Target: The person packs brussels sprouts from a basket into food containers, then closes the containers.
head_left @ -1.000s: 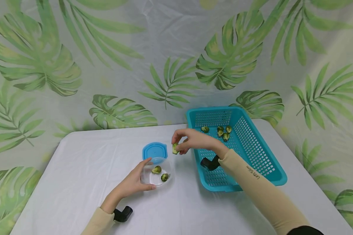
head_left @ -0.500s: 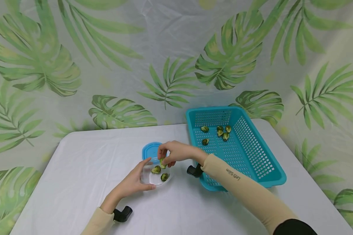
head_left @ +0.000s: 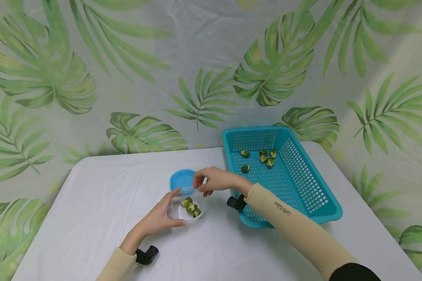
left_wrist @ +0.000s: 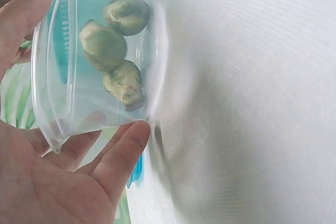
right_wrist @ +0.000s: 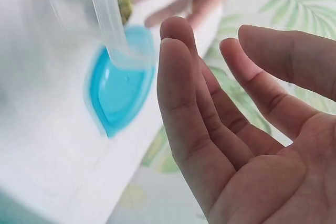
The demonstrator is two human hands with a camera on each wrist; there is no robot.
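Note:
My left hand holds a clear plastic container between thumb and fingers, its base on the white tablecloth. Inside lie three Brussels sprouts, bunched in a row; the left wrist view shows them through the side wall. Just above the container's right rim is my right hand, with nothing in its grasp. In the right wrist view its fingers are gently bent and apart from the thumb. A blue lid lies on the cloth right behind the container, partly overlapped by its rim.
A teal perforated basket stands to the right, under part of my right forearm. Several Brussels sprouts sit toward its back, and a single sprout lies nearer its left wall. A leaf-patterned cloth hangs behind the table.
My right hand has moved left from beside the basket to over the container and let go of a Brussels sprout, which now lies between the other two. The left hand has stayed in place.

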